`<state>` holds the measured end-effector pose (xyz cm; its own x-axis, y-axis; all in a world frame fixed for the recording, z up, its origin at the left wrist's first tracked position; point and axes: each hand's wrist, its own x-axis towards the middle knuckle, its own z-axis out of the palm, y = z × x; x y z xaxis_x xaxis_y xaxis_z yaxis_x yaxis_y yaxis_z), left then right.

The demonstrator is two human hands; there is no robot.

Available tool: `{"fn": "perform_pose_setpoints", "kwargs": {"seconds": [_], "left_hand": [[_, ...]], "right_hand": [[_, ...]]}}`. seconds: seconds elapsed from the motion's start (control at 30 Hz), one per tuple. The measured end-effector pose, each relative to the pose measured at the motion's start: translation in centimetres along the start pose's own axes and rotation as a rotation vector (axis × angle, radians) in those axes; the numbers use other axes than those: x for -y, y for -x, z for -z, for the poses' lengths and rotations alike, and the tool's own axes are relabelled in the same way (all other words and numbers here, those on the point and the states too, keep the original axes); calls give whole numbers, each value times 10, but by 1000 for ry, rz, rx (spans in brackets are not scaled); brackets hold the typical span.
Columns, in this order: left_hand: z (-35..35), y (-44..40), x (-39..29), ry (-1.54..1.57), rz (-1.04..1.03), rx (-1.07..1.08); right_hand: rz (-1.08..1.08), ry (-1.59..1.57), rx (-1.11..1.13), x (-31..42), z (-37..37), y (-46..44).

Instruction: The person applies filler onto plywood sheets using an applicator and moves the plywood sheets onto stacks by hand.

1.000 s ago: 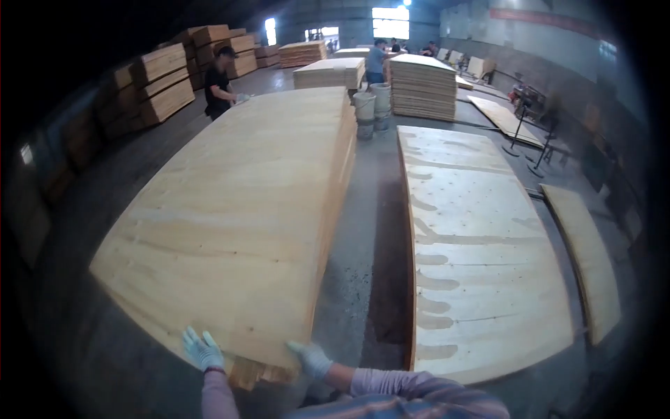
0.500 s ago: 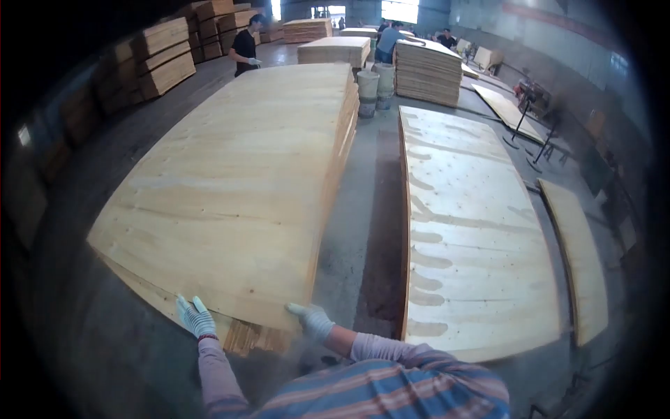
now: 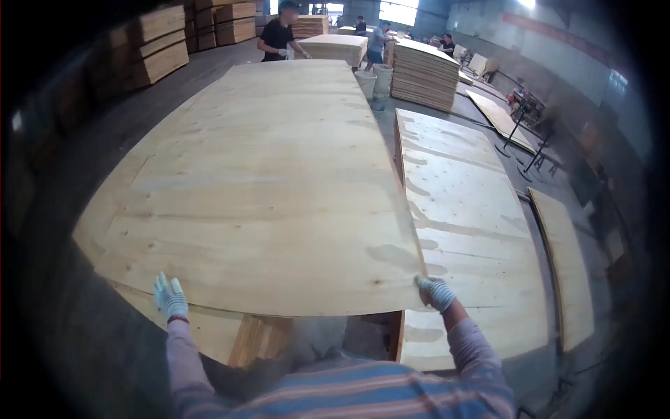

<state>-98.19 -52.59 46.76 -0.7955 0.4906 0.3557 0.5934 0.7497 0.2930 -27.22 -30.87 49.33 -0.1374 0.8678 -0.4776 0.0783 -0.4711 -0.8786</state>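
Observation:
A large thin plywood sheet lies skewed over a stack of similar sheets, its right side jutting across the gap toward a second stack. My right hand, in a striped white glove, is closed on the sheet's right edge close to the near corner. Gloved the same way, my left hand rests at the near edge on the left, fingers stretched out and spread over the wood. To the right lies the second stack's top sheet, pale with darker wet-looking streaks, partly covered by the jutting sheet.
A co-worker in a black shirt stands at the sheet's far end. Buckets and a tall plywood stack are beyond the gap. A narrow board lies at right. Other people work farther back.
The top sheet has swung right, off the stack's edge and over the gap, with my right hand on it. My left hand moved slightly left and up. The co-worker came nearer the far end.

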Motion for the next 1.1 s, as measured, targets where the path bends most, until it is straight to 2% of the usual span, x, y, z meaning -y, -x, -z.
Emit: {"fn": "perform_pose_setpoints", "kwargs": {"seconds": [0.07,0.1,0.13,0.17,0.3,0.43,0.53,0.63,0.83,0.9,1.0,1.1], "left_hand": [[22,8,-48,-225,69,99],[31,5,-59,-193,130,166],[26,0,-57,-184,120,146],[19,2,-50,-178,110,130],[18,2,-50,-204,124,143],[20,3,-51,-243,124,193],[15,3,-51,-299,110,172],[11,2,-47,-324,70,167],[15,5,-40,-367,0,170],[26,3,-48,-375,-17,187],[-7,2,-6,-145,-47,-49],[5,-2,-14,121,126,-137]], "right_hand": [[26,76,-322,-17,7,-30],[187,667,-476,-27,5,-32],[347,1261,-615,-35,3,-38],[225,1115,-697,-17,-19,-23],[78,1021,-751,-9,-24,-18],[38,926,-813,-3,-33,-12],[111,959,-785,-3,-33,-11],[2,884,-774,-1,-34,-11],[54,870,-798,8,-46,-1],[-27,850,-773,1,-45,2],[-45,749,-787,-13,-46,6],[-19,668,-846,-46,-39,22]]}}
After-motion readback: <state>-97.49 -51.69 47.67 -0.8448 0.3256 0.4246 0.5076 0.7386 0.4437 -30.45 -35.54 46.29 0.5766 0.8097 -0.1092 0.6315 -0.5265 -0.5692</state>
